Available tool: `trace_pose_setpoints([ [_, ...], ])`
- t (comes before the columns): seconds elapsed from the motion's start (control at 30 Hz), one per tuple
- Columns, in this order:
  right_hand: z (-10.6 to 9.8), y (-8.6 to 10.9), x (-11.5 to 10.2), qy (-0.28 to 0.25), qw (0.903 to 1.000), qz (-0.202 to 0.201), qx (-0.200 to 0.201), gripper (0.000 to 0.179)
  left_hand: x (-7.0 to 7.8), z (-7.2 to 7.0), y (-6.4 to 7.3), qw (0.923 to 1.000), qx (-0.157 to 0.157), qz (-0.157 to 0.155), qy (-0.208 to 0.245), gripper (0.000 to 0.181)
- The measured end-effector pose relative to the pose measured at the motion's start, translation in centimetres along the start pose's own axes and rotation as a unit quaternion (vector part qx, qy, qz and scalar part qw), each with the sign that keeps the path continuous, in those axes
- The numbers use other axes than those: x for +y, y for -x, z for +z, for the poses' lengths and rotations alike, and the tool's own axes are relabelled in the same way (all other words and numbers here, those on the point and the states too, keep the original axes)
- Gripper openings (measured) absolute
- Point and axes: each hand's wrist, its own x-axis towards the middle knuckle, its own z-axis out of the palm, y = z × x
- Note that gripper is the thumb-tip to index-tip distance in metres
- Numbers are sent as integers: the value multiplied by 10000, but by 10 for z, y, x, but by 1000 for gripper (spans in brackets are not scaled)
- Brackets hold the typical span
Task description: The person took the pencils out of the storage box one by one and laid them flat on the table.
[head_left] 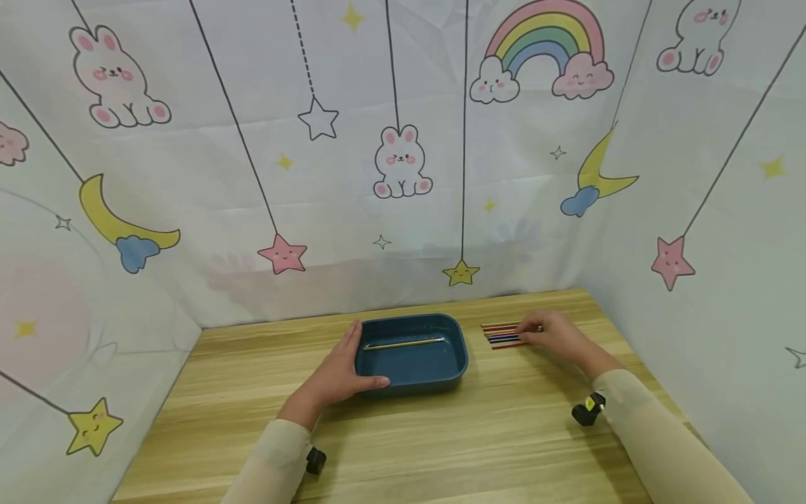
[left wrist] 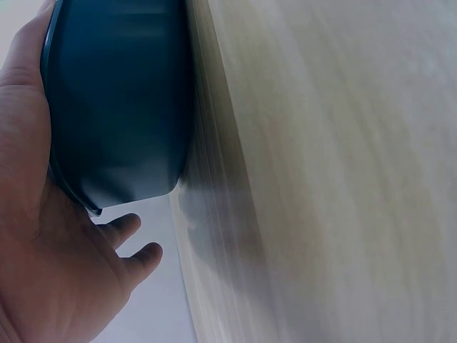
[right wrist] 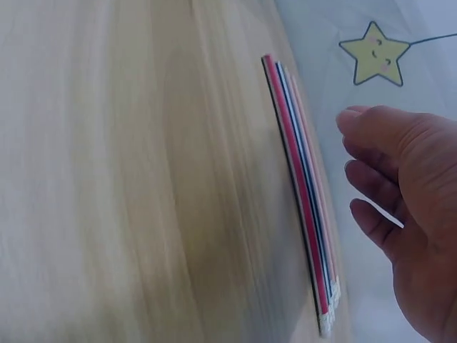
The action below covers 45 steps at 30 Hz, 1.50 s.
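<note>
My left hand rests against the left end of a dark blue rectangular dish. Its thumb lies along the near rim and the other fingers stretch along the left side. In the left wrist view the fingertips stick out past the dish's wall. A gold-coloured pencil lies lengthwise inside the dish. To the right, several thin pencils in red, black, blue and gold lie side by side. My right hand hovers over their right part, fingers loosely bent, with a gap beside the pencils in the right wrist view.
A wood-grain table carries everything. White cloth walls printed with rabbits, stars and moons rise at the back and both sides. A small black device sits at the right wrist and another at the left.
</note>
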Motion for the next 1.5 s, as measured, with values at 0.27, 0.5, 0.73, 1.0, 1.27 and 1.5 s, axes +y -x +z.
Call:
trace_pose_setpoints([
  [0.27,8,-10,-26,-321,9994,-121,11,15,2,-1,1,10000,20,8,31,139],
  [0.5,22,-22,-56,-395,9984,-392,-91,17,1,-1,0,10000,55,36,6,139],
  [0.73,40,-36,-88,-635,9954,-651,-291,19,2,-1,1,10000,55,47,23,140],
  [1.0,59,-55,-117,-266,9894,-1283,-623,21,1,0,1,10000,74,36,24,140],
  [1.27,76,-71,-130,214,9864,-1307,-970,26,2,1,1,10000,77,-1,-1,137],
  [1.5,88,-80,-140,508,9815,-1414,-1190,28,2,0,1,10000,59,-5,-22,138],
])
